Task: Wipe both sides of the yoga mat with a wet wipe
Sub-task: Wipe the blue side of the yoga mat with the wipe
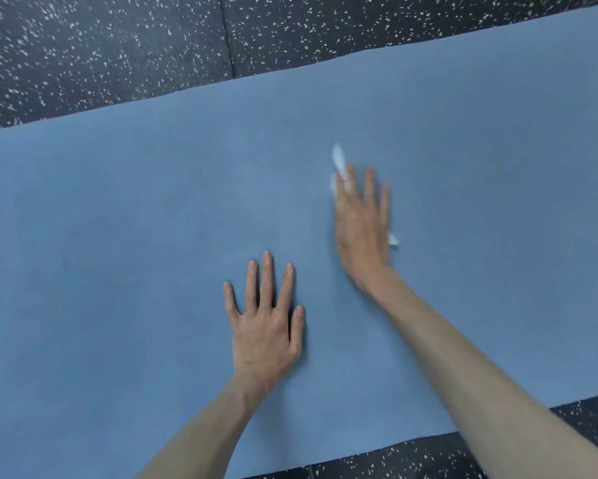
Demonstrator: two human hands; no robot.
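The mat [118,219] is pressed by the flat, spread left hand [266,326]; the wipe [337,157] is pressed under the right hand's [361,223] straight fingers.

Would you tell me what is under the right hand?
White bits of a wet wipe peek out around the right hand, pressed flat on the yoga mat; most of it is covered.

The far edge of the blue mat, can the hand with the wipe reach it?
Probably yes. The right hand presses the wet wipe flat, and only bare mat lies between it and the far edge. The arm isn't fully stretched.
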